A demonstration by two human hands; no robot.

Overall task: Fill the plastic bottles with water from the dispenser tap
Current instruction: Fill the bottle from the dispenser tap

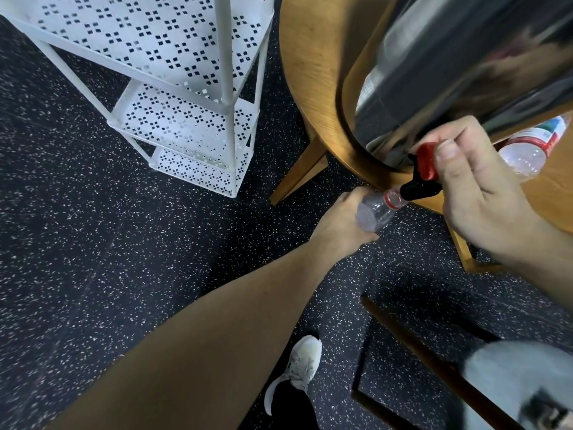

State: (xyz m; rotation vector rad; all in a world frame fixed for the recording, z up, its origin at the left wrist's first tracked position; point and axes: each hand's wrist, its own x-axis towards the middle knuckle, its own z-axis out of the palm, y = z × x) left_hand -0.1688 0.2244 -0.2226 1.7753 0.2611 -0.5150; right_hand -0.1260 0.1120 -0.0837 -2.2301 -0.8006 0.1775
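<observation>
Right hand point(474, 187) is closed on the red lever point(425, 162) of the dispenser tap, thumb laid along the lever's near side and the fingers curled over its far side. Below the lever, the black spout point(420, 191) points down and to the left, its tip meeting the mouth of a clear plastic bottle point(376, 209).

Left hand point(341, 221) is wrapped around that bottle's body from the left, holding it tilted under the spout, out past the edge of the bench point(310, 72) and above the floor. A red ring sits around the bottle's neck just below the spout. Whether water is running into the bottle is hard to say, since the plastic is clear and the neck is small in the view.

The dispenser point(465, 72) is a shiny steel drum standing on the round wooden bench, its base close to the near rim where the tap sticks out. A second bottle point(530, 147), clear with a red, white and green label, lies on its side on the bench, just right of the right hand and partly behind it.

To the left stands a white perforated metal shelf rack point(173, 88) on the dark speckled floor point(93, 228). A white sneaker point(299, 367) shows at the bottom of the view, beneath the left forearm.
</observation>
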